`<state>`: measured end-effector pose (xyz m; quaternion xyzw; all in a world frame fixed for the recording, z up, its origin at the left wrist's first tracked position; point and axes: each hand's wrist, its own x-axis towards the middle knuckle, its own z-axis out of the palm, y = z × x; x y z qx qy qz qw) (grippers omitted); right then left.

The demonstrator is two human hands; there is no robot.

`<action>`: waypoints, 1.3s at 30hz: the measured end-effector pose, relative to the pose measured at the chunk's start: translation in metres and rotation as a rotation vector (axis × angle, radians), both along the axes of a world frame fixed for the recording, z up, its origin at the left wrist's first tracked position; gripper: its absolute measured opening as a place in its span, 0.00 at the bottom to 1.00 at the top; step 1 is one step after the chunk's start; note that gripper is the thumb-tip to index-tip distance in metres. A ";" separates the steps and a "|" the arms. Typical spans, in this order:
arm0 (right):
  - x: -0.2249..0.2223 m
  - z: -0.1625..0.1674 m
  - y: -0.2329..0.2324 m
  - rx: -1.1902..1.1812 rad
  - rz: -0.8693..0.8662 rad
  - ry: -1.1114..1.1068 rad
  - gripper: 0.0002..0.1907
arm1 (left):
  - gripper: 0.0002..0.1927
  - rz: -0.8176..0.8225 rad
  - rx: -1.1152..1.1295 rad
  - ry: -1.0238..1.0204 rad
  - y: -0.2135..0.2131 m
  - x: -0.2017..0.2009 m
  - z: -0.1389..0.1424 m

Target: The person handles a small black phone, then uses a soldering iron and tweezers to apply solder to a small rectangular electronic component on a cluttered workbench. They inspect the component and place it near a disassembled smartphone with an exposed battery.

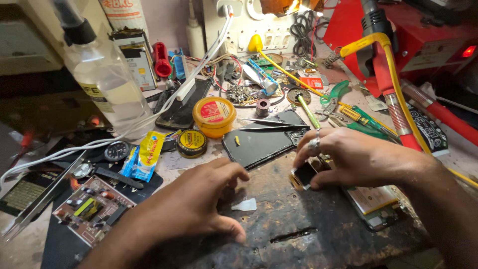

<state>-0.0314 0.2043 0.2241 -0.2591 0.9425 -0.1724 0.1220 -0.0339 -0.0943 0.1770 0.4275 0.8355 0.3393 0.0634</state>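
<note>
Two hands work here: the left hand and the right hand, the latter wearing one ring. Between the right fingers sits one small roll of tape. Just beyond the left fingertips lies one dark phone, with one pair of tweezers across it. Further out from those fingertips stand two round tins: one orange tin, one black tin. Left of the left hand lies one circuit board.

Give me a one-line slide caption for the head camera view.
Right hand pinching a small dark square part over a worn workbench, left hand resting near a black phone.
</note>
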 end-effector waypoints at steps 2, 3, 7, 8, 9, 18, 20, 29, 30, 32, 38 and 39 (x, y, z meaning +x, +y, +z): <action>0.002 0.001 -0.009 -0.049 0.056 0.071 0.24 | 0.41 -0.030 0.127 0.033 -0.006 0.000 0.003; 0.003 -0.001 -0.015 -0.044 0.069 0.097 0.24 | 0.33 0.091 0.105 -0.050 -0.008 0.000 0.005; 0.007 -0.002 -0.032 -0.074 0.138 0.191 0.21 | 0.21 0.489 -0.058 -0.163 -0.009 -0.002 0.015; 0.008 -0.002 -0.035 -0.068 -0.013 0.148 0.22 | 0.23 0.569 -0.114 -0.135 -0.008 -0.002 0.016; 0.008 -0.003 -0.040 -0.062 -0.165 0.106 0.23 | 0.21 0.551 -0.030 -0.175 -0.007 -0.001 0.015; 0.002 -0.040 -0.090 -0.791 -0.240 0.081 0.24 | 0.11 0.366 0.654 -0.406 -0.001 -0.004 -0.011; 0.006 -0.042 -0.090 -0.574 -0.310 0.075 0.20 | 0.10 0.495 0.679 -0.396 -0.013 -0.011 -0.008; 0.046 -0.065 -0.099 -0.417 -0.027 0.216 0.10 | 0.20 0.682 0.035 -0.095 -0.045 -0.006 0.020; 0.046 -0.065 -0.096 -0.452 -0.203 0.092 0.12 | 0.18 0.632 0.027 -0.177 -0.046 -0.005 0.021; 0.044 -0.063 -0.089 -0.406 -0.462 -0.023 0.13 | 0.13 0.527 0.014 -0.340 -0.047 -0.003 0.022; 0.041 -0.066 -0.077 -0.356 -0.228 0.392 0.10 | 0.16 0.473 -0.158 -0.202 -0.051 -0.004 0.015; 0.041 -0.067 -0.076 -0.352 -0.294 0.379 0.11 | 0.17 0.483 -0.193 -0.135 -0.050 -0.004 0.015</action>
